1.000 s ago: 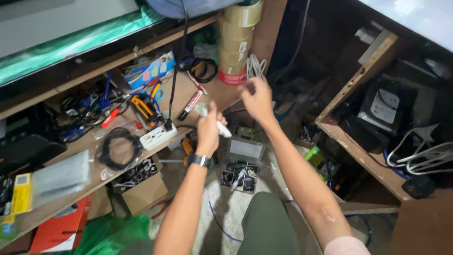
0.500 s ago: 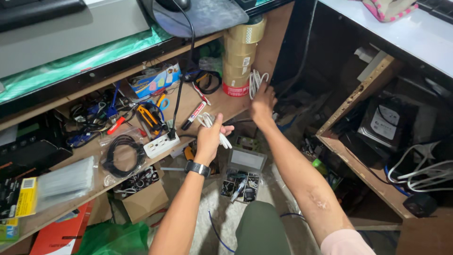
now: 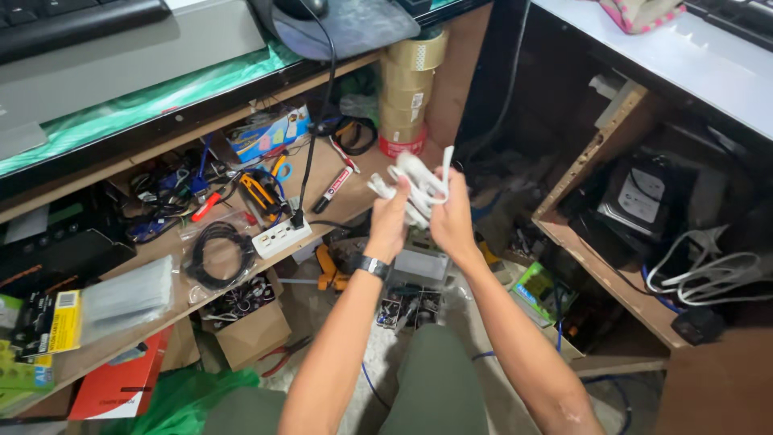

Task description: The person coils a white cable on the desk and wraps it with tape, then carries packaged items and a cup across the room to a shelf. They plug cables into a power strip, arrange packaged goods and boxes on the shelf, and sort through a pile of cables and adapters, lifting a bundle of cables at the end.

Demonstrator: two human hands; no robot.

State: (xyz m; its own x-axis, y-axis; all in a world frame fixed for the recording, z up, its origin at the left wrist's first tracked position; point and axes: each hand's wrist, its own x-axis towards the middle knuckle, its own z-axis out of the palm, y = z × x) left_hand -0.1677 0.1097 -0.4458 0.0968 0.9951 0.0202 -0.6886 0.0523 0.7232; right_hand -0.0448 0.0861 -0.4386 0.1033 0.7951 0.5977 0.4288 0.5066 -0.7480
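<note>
Both forearms extend forward from the lower edge of the view and converge above the cluttered floor, in front of the wooden shelf [image 3: 338, 205].

Left hand [image 3: 390, 224]: raised, wrist slightly bent, back of the hand toward the camera, a dark watch [image 3: 372, 265] on the wrist. The fingers are curled closed around the left side of a bundle of white cables [image 3: 415, 184].

Right hand [image 3: 451, 221]: raised to the same height, just beside the left hand, palm turned away. The fingers are closed on the right side of the same bundle; one white loop stands up above the knuckles.

The cables are held in the air between the two hands, clear of the shelf, below a stack of tape rolls [image 3: 407, 93].

On the shelf to the left of the hands lie a white power strip [image 3: 281, 238], a red-capped marker [image 3: 332, 190], yellow-handled pliers [image 3: 259, 192] and a coiled black cable [image 3: 219, 254]. Below the hands, on the floor, sits a grey box [image 3: 420, 264].
</note>
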